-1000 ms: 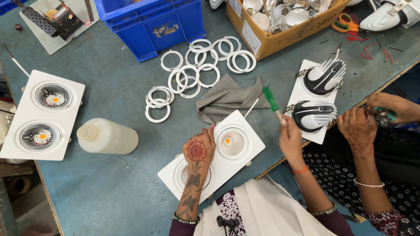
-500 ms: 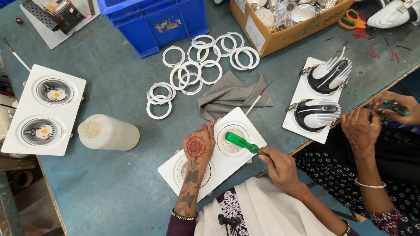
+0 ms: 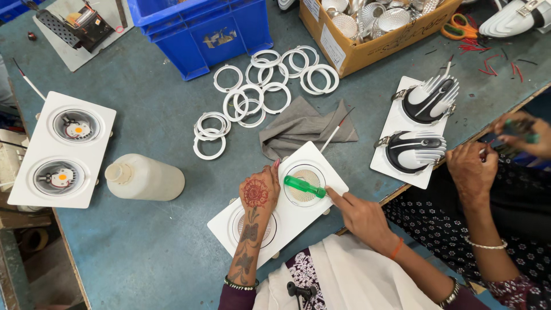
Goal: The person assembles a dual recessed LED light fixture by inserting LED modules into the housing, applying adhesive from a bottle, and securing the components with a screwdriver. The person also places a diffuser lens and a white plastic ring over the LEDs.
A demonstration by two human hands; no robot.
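My left hand (image 3: 259,192) lies flat, fingers together, on the white fixture (image 3: 278,204) near the grey cloth (image 3: 304,126); my right hand (image 3: 359,212) pinches a green screwdriver (image 3: 305,186) over its lamp opening. The fixture looks rigid and light — best gripped by its plate edges.

White rings (image 3: 261,92), grey cloth (image 3: 304,129), plastic bottle (image 3: 143,178), blue crate (image 3: 201,31).

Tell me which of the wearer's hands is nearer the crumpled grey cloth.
Left. The left hand rests on the white twin-light panel just below the crumpled grey cloth; the right hand, holding the green-handled tool, sits lower right.
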